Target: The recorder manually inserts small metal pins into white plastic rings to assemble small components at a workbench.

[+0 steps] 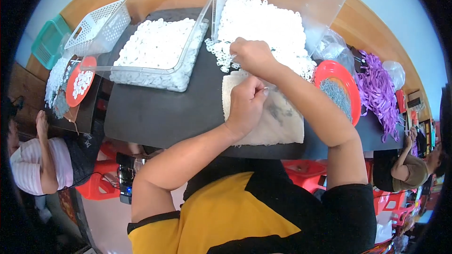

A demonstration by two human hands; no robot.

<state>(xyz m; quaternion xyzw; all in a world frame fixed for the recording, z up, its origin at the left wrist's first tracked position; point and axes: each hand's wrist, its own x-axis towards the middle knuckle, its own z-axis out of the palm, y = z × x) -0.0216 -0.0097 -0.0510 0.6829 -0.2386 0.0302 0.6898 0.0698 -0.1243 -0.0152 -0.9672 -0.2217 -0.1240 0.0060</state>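
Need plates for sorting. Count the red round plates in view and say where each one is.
2. One red plate lies right of the right hand, holding small grey bits. The other red plate sits far left, holding white rings. More could be hidden.

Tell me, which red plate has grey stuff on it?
The red plate on the right, beside the purple ribbons. The left plate holds white rings.

Yellow-and-black short-sleeved shirt (226, 216) — bare forearms
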